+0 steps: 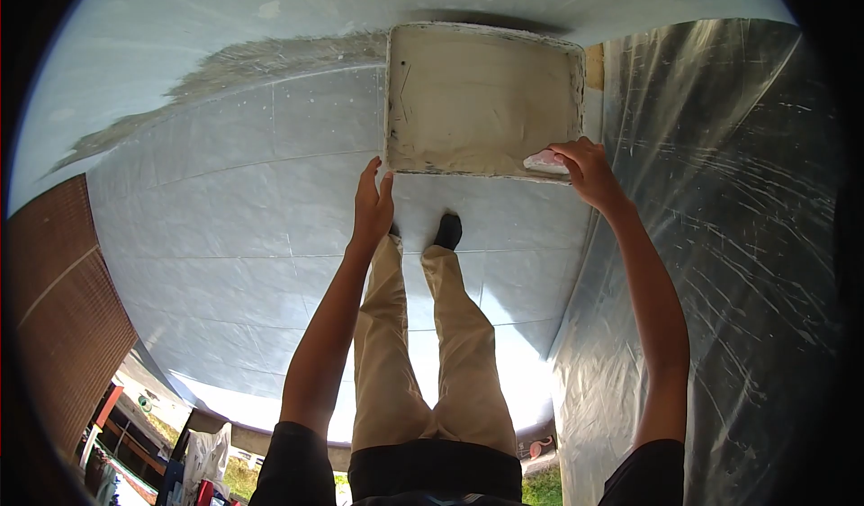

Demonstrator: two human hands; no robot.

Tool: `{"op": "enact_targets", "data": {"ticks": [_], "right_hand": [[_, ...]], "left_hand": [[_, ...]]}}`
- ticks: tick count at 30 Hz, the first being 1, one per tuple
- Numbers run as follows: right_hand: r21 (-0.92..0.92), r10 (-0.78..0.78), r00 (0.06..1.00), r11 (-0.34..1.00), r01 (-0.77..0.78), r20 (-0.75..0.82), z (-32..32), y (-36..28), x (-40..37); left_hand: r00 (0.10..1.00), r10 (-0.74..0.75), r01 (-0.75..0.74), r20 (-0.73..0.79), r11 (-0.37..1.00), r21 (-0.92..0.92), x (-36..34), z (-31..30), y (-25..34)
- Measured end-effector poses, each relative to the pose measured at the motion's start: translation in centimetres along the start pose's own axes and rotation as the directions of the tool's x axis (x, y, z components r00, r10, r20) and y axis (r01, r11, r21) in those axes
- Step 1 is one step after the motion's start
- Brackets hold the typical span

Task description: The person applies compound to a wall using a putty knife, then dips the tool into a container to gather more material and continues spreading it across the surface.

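Observation:
A shallow rectangular tray [576,83] with a whitish crusted rim lies ahead of me. A smooth beige layer [486,92] covers its inside, with a few dark specks and scratches at the left. At the tray's near right corner, my right hand [587,166] is closed on a flat pink-and-white piece [545,161] that overlaps the near rim; its exact kind does not show. Just outside the near left corner, my left hand [373,196] has thumb and fingers apart, holding nothing, fingertips close by the rim.
Grey sheeting [234,173] with seams covers the floor, and my dark shoe [448,231] stands just below the tray. Shiny wrinkled plastic sheeting [720,191] covers the right side. A damp-looking grey patch [270,61] runs left of the tray. A brown ribbed panel [67,299] stands at the left.

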State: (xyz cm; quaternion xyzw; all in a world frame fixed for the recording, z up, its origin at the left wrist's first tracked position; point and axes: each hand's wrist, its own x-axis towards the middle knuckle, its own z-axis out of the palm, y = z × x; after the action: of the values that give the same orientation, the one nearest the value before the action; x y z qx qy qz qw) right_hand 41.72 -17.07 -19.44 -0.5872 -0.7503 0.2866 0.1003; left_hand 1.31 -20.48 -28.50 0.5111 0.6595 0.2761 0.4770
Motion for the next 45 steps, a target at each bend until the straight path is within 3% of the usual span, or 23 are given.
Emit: {"op": "enact_targets", "data": {"ticks": [9, 16, 21, 25, 27, 31, 34, 36, 40, 42, 43, 45], "right_hand": [[0.022, 0.04, 0.999, 0.999, -0.04, 0.036, -0.1, -0.7, 1.3], [0.113, -0.029, 1.0, 0.993, 0.028, 0.003, 1.0, -0.5, 2.8], [0.157, 0.105, 0.994, 0.982, -0.109, 0.038, 0.9, -1.6, 3.3], [0.157, 0.051, 0.999, 0.986, -0.052, 0.006, 1.5, -0.9, 3.9], [0.169, 0.136, 0.988, 0.975, -0.146, 0.068, 1.2, -1.0, 4.1], [0.166, 0.127, 0.989, 0.977, -0.137, 0.069, 1.3, -0.8, 4.8], [0.237, 0.227, 0.968, 0.94, -0.246, 0.106, 1.2, -0.8, 5.4], [0.296, 0.33, 0.919, 0.875, -0.384, 0.217, 0.9, -0.7, 5.8], [0.244, 0.398, 0.872, 0.849, -0.468, 0.285, -0.1, -0.7, 6.0], [0.397, 0.493, 0.804, 0.7, -0.594, 0.333, 0.0, -0.4, 5.8], [0.403, 0.488, 0.812, 0.706, -0.582, 0.32, -0.3, -0.5, 5.7], [0.535, 0.476, 0.754, 0.532, -0.657, 0.453, -1.4, -1.2, 5.3]], "left_hand": [[0.999, -0.029, 0.027, 0.031, 0.998, 0.063, -0.5, -0.7, -0.9], [1.0, -0.032, 0.032, 0.001, 0.999, 0.018, -0.8, -1.0, -0.4], [0.999, -0.048, 0.048, 0.004, 0.999, 0.0, -0.8, -1.4, -0.7], [0.999, -0.04, 0.039, 0.023, 0.999, 0.037, -0.9, -1.6, -1.5], [0.998, -0.053, 0.052, 0.022, 0.997, 0.051, -0.9, -1.6, -1.6], [0.998, -0.053, 0.051, 0.03, 0.997, 0.062, -1.0, -1.8, -1.1], [0.999, -0.053, 0.053, 0.009, 0.999, 0.009, -1.0, -1.8, -0.7], [0.999, -0.036, 0.036, 0.008, 0.999, 0.026, -0.9, -2.0, -0.6], [1.0, -0.026, 0.026, 0.004, 1.0, 0.018, -0.9, -2.5, -0.2], [1.0, -0.008, 0.006, 0.016, 0.998, 0.066, -0.8, -3.0, 0.1], [1.0, 0.008, -0.008, 0.01, 0.998, 0.067, -0.7, -3.4, 0.7], [1.0, 0.014, -0.015, 0.018, 0.998, 0.067, -0.4, -4.1, 2.5]]}}
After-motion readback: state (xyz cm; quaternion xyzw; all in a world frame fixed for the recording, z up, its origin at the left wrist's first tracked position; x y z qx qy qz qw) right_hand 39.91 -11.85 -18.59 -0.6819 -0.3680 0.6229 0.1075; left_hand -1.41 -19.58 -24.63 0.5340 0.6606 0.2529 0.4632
